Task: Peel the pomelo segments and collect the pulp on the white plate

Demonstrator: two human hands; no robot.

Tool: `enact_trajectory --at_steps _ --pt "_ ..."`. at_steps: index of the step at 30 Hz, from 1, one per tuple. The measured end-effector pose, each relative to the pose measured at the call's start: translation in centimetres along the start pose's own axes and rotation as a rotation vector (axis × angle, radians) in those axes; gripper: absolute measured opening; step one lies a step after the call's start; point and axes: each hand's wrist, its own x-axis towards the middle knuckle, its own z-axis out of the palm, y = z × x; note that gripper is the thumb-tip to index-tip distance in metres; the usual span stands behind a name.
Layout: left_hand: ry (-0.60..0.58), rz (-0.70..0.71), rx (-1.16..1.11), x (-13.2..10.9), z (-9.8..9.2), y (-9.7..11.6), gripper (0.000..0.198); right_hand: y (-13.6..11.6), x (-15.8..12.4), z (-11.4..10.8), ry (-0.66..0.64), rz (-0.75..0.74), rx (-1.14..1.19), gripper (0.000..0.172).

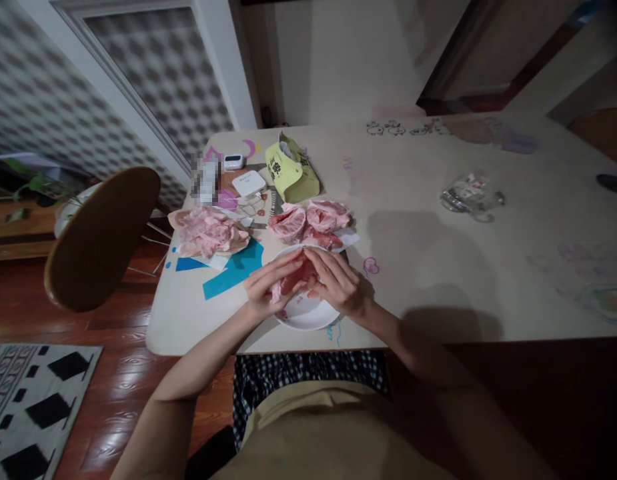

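Observation:
Over a white plate (315, 320) near the table's front edge, both my hands are wrapped round a piece of pink pomelo (299, 277). My left hand (271, 280) grips its left side, and my right hand (338, 280) its right side, fingertips nearly meeting at the top. Small bits of pink flesh lie on the plate below. Just beyond it sit several large pomelo chunks (288, 223) with pale pith on them. To the left is a heap of pink-white peel (211, 230). My palms hide part of the held piece.
A yellow paper bag or wrapper (291, 170) stands behind the pomelo chunks. Left of it lie a white flat device (249, 183) and a smaller white gadget (233, 161). Blue shapes (235, 270) mark the tabletop. A clear glass vessel (471, 197) stands farther right; a brown chair (103, 240) is at left.

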Motion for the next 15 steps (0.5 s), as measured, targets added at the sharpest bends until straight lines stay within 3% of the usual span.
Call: enact_trajectory --at_steps 9,15 --pt "0.041 0.037 0.013 -0.19 -0.29 -0.44 0.051 0.41 0.05 -0.34 0.016 -0.041 0.037 0.070" --pt "0.066 0.183 -0.029 -0.10 -0.32 -0.52 0.051 0.74 0.33 -0.70 -0.073 -0.090 0.041 0.061"
